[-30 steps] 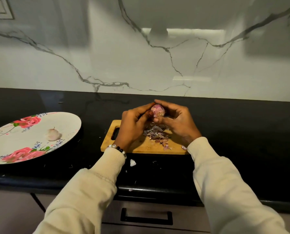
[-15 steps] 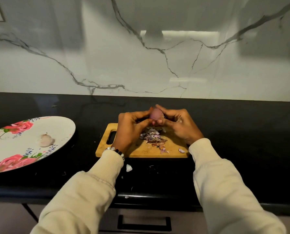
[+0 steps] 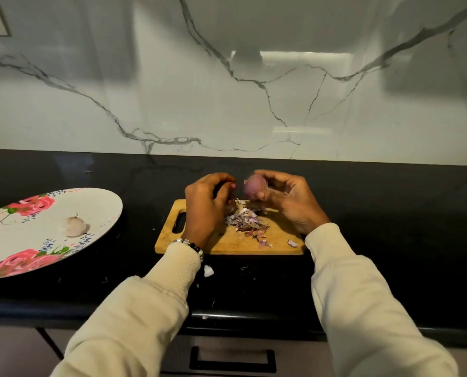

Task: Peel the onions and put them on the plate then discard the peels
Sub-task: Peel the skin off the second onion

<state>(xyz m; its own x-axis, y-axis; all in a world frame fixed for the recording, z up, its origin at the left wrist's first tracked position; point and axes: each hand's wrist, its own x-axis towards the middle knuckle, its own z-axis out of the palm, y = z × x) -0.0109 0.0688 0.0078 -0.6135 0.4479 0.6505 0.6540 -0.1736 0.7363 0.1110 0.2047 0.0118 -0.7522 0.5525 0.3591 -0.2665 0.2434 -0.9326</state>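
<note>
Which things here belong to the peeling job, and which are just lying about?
Belongs to the job:
- purple onion, held in the right hand
- left hand, beside the onion
- peel pile on the cutting board
- floral plate with one peeled onion

Just lying about:
- white scrap on the black counter
- drawer handle below

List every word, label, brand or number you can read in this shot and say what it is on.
There is no readable text. The plate carries only painted roses and blue dots, no lettering. The cutting board, the onion in the right hand, the marble wall and the drawer handle show no marks.
</note>
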